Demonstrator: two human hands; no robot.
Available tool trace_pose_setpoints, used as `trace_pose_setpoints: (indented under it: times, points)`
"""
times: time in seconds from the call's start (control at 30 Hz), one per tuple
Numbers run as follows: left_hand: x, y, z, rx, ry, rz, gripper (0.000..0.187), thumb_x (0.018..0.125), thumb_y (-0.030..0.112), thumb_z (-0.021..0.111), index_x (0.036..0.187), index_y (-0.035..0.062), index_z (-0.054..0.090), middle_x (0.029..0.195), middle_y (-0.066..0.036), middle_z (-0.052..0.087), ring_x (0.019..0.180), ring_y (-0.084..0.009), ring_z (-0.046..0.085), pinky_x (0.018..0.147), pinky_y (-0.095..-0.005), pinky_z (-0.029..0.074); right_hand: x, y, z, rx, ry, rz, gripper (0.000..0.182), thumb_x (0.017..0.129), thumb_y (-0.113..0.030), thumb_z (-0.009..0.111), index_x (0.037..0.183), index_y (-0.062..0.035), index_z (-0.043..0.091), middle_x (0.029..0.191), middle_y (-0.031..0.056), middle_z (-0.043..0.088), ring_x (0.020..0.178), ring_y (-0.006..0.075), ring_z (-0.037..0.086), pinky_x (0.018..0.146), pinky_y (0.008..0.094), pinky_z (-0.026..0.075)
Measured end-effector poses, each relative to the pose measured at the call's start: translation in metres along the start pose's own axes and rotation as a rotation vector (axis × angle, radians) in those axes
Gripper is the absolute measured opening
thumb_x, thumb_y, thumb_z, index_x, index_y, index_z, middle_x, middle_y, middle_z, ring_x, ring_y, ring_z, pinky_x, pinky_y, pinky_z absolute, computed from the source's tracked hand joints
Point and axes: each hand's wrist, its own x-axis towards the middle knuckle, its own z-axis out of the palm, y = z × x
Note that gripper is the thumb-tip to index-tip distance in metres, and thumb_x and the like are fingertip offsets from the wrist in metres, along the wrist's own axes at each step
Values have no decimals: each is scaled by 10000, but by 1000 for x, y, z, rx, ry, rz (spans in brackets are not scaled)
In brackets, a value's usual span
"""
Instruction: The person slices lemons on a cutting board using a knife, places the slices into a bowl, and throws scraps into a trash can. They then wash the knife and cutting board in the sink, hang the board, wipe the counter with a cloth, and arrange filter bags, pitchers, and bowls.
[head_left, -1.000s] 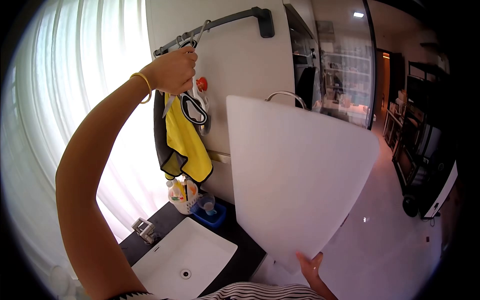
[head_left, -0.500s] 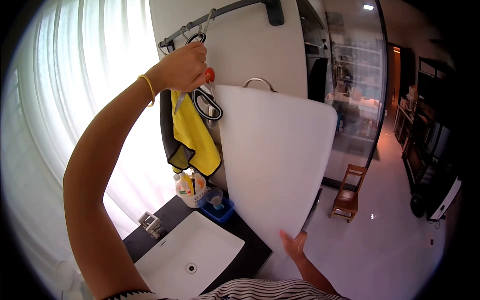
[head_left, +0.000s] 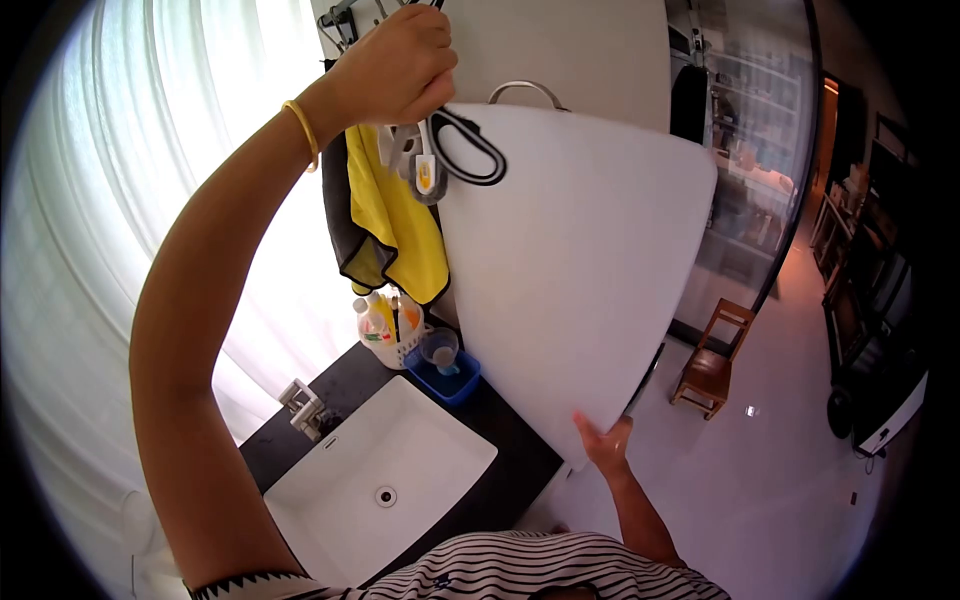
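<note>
Closed high up below the rail, my left hand (head_left: 400,68) grips a pair of scissors (head_left: 500,162); one black-and-white handle loop hangs below the fist. Just beneath the hand dangles a grey utensil (head_left: 427,178) with an orange-yellow patch. My right hand (head_left: 606,442) is closed around the lower right edge of a big white cutting board (head_left: 575,270), thumb on its face. The board stands tilted, its metal carry handle (head_left: 528,88) at the top. A yellow-and-grey cloth (head_left: 412,230) hangs left of the board.
Below are a white sink (head_left: 430,440) with a faucet (head_left: 303,405) and a dark countertop (head_left: 530,465). A white basket (head_left: 392,345) of bottles and a blue tub (head_left: 462,385) stand behind the sink. A wooden chair (head_left: 712,365) is on the floor at right.
My left hand has moved right, away from the hooks, taking the scissors along. My right hand keeps its hold on the cutting board. The whole view has shifted downward.
</note>
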Motion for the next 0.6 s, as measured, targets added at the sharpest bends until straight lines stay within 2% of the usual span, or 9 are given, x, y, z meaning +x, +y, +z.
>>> trace_pose_setpoints:
  times: [0.03,0.1,0.13,0.2,0.3,0.4,0.43,0.53,0.6]
  points:
    - [6,2,-2,-6,-9,-4,134,690,92,492,586,9,486,641,-138,482,807,-281,508,839,-383,415,1,-3,1,-13,29,-53,156,764,-85,693,854,34,646,733,117,667,642,175,652,597,286,505]
    - [9,5,2,0,173,64,131,673,52,519,552,23,479,574,-85,498,636,-217,519,661,-337,432,4,-4,-1,-12,-5,-50,161,766,-91,694,859,32,646,740,113,670,646,175,652,600,286,507]
    - [9,6,4,-19,164,47,131,673,52,519,552,23,479,574,-85,498,636,-217,519,661,-337,432,6,-6,-5,-14,-25,-57,166,768,-96,696,864,29,646,746,108,673,649,175,653,602,287,508]
    - [9,6,11,-103,107,-106,206,679,165,502,534,20,482,601,-145,492,737,-323,506,785,-419,401,9,-14,-9,-44,-71,-3,156,771,-95,692,856,29,649,764,110,679,666,175,655,610,290,510]
    - [6,7,17,-83,171,-90,187,668,135,495,524,17,472,581,-140,468,683,-313,501,746,-408,412,13,-10,-6,-7,-73,48,150,762,-81,692,847,36,653,780,125,680,702,176,659,629,291,508]
    - [9,5,11,-86,200,-96,178,649,131,490,513,20,463,562,-143,452,638,-317,488,712,-410,415,19,-6,9,-57,-29,-32,188,767,-121,704,835,43,642,789,126,678,689,199,656,604,318,503]
    - [11,5,8,-130,175,-129,184,647,141,495,511,22,462,557,-143,450,628,-315,487,702,-415,415,18,2,13,-33,-21,21,193,773,-115,695,873,45,652,836,136,686,735,204,665,641,314,508]
    - [10,2,-2,-200,143,-159,200,643,164,514,504,30,461,550,-146,459,618,-300,493,691,-426,411,20,-4,19,15,4,108,167,756,-67,692,861,56,651,802,126,686,735,166,653,673,294,501]
    - [8,4,-1,-132,65,-163,131,690,89,488,579,22,469,638,-141,463,777,-280,499,804,-382,417,22,1,23,-5,15,87,184,757,-81,696,859,65,649,798,122,685,729,160,647,666,297,499]
